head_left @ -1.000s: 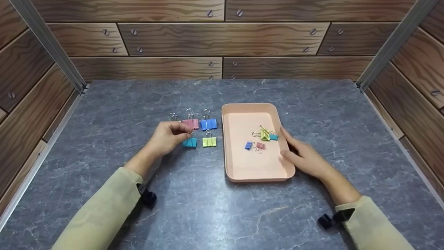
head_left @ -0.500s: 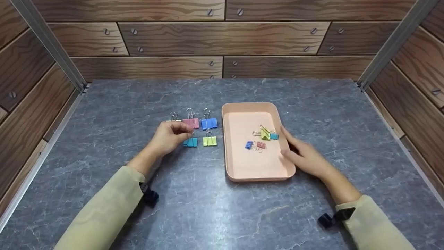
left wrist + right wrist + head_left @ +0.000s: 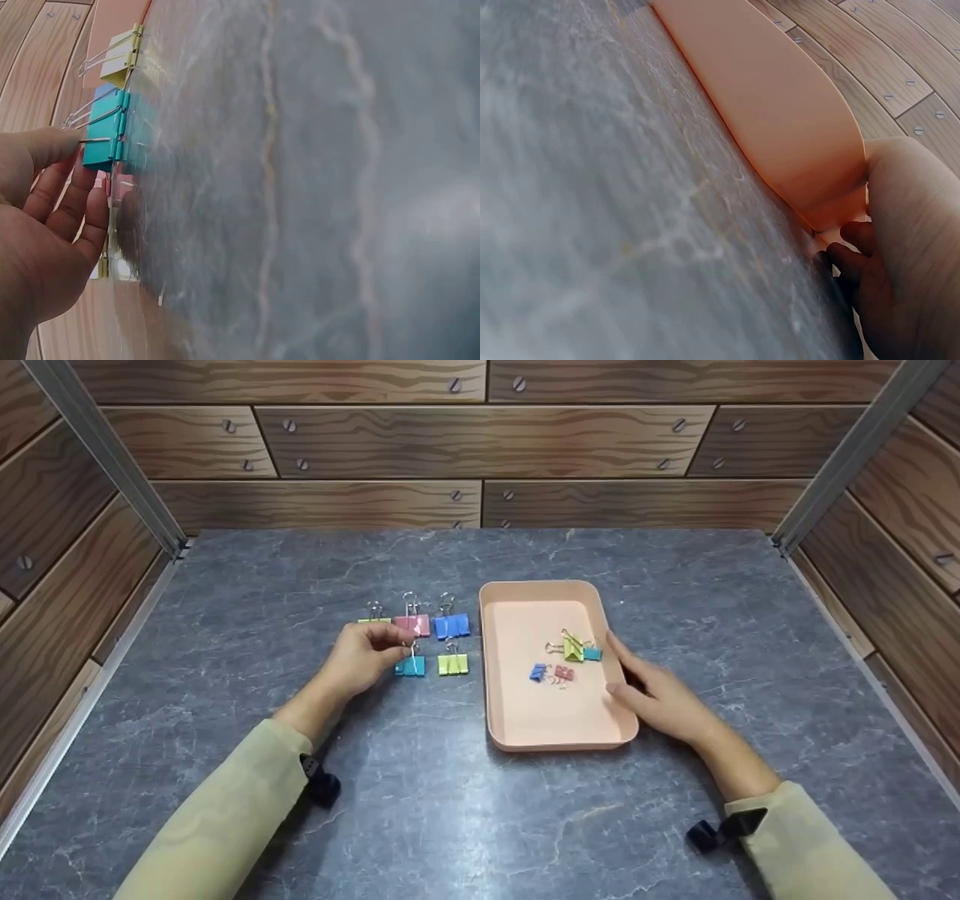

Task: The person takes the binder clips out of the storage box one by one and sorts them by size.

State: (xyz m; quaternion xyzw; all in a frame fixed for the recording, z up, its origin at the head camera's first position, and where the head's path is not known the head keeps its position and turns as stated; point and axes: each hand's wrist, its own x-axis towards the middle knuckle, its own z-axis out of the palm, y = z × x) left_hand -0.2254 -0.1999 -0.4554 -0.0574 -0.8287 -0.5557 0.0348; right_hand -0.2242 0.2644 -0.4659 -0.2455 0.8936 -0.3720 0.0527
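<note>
In the head view my left hand (image 3: 360, 658) is over a teal binder clip (image 3: 410, 666), thumb and forefinger pinching at its wire handle. The left wrist view shows the thumb against the handle of the teal clip (image 3: 105, 131), which stands on the tabletop; the other fingers curve behind it. My right hand (image 3: 664, 701) grips the right side of a peach tray (image 3: 499, 720), thumb at the rim and fingers along the outer wall. Inside the tray lie a yellow-green binder clip (image 3: 573, 650) and smaller teal (image 3: 592, 655), blue (image 3: 538, 673) and pink (image 3: 564, 673) clips.
Beside the teal clip stands a yellow-green clip (image 3: 453, 664). Behind them are a pink clip (image 3: 412, 625), a blue clip (image 3: 452, 626) and another yellow-green clip (image 3: 373, 621), partly hidden by the left hand. Wood-patterned walls (image 3: 480, 442) enclose the grey marbled table (image 3: 420, 825).
</note>
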